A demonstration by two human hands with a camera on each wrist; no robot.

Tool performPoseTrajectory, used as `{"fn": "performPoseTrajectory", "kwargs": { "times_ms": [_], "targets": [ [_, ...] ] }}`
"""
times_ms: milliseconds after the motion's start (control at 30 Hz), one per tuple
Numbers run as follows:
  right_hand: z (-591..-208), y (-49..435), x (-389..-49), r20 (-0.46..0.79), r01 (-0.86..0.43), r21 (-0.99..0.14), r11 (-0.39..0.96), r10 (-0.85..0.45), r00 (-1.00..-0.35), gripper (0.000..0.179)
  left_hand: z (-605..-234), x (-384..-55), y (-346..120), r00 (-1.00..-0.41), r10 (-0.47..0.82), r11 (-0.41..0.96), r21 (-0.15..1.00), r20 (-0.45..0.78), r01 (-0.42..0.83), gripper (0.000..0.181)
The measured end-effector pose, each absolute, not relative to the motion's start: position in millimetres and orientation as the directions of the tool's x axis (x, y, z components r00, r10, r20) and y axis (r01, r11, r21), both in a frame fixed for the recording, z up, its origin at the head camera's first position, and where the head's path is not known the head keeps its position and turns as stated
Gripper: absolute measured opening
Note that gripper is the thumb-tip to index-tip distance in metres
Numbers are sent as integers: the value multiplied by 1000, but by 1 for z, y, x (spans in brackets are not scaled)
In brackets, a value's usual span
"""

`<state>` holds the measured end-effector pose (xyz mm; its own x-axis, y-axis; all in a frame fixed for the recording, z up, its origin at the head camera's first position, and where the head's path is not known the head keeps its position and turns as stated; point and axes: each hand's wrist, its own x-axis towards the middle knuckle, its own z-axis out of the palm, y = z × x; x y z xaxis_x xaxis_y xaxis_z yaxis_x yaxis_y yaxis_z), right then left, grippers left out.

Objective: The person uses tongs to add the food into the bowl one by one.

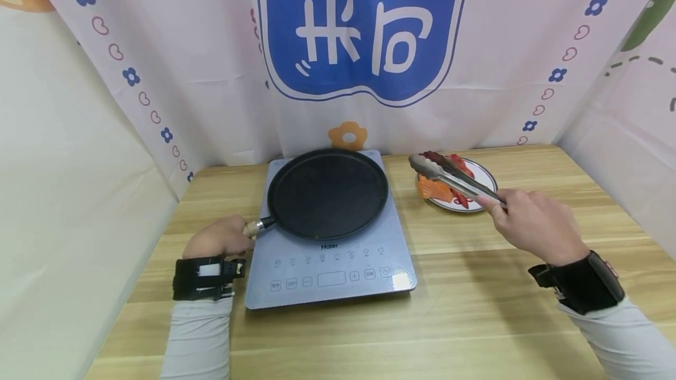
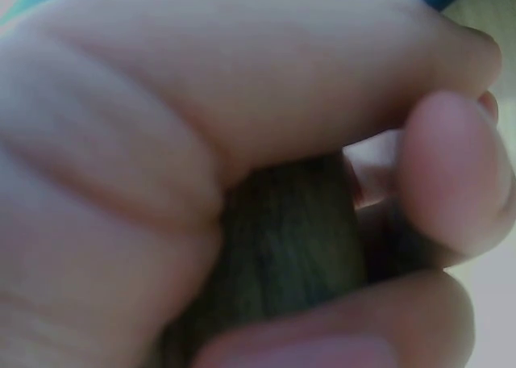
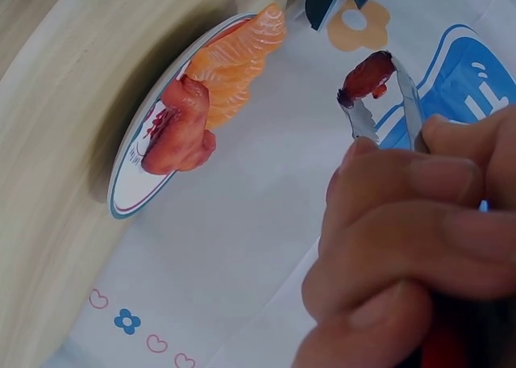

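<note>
My left hand (image 1: 222, 238) grips the wooden handle (image 2: 290, 231) of a black flat frying pan (image 1: 327, 195). The pan sits on a grey induction cooker (image 1: 333, 295), with nothing lying in it. My right hand (image 1: 538, 224) holds metal tongs (image 1: 456, 180) over a plate (image 1: 492, 177) at the right. Between the tong tips is a dark red-brown piece of meat (image 3: 368, 76), raised off the plate. On the plate lie an orange salmon slice (image 3: 234, 69) and a reddish chicken wing piece (image 3: 181, 130). The tongs partly cover the plate in the head view.
A wooden table (image 1: 338, 345) carries everything. Behind it hangs a printed cloth (image 1: 211, 46), close to the back of the cooker and the plate. Pale cloth walls (image 1: 68, 192) stand at both sides.
</note>
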<state>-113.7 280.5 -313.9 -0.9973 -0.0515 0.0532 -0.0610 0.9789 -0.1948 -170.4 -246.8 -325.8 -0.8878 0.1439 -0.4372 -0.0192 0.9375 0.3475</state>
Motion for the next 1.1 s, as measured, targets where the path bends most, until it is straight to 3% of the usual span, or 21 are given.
{"fn": "performPoseTrajectory", "kwargs": {
  "times_ms": [267,633,1100],
  "targets": [
    [-313,273,-116,60,-77,-185,980,-67,-996,66,-326,-170,-247,-890,144,937,348,-431,-17,21],
    [-313,263,-119,109,-143,-173,974,-126,-986,53,-327,-171,-247,-887,146,935,353,-439,-20,24],
    [-309,251,-123,39,-125,-183,975,-120,-992,57,-327,-172,-246,-879,128,941,336,-459,-38,24]
  ]
}}
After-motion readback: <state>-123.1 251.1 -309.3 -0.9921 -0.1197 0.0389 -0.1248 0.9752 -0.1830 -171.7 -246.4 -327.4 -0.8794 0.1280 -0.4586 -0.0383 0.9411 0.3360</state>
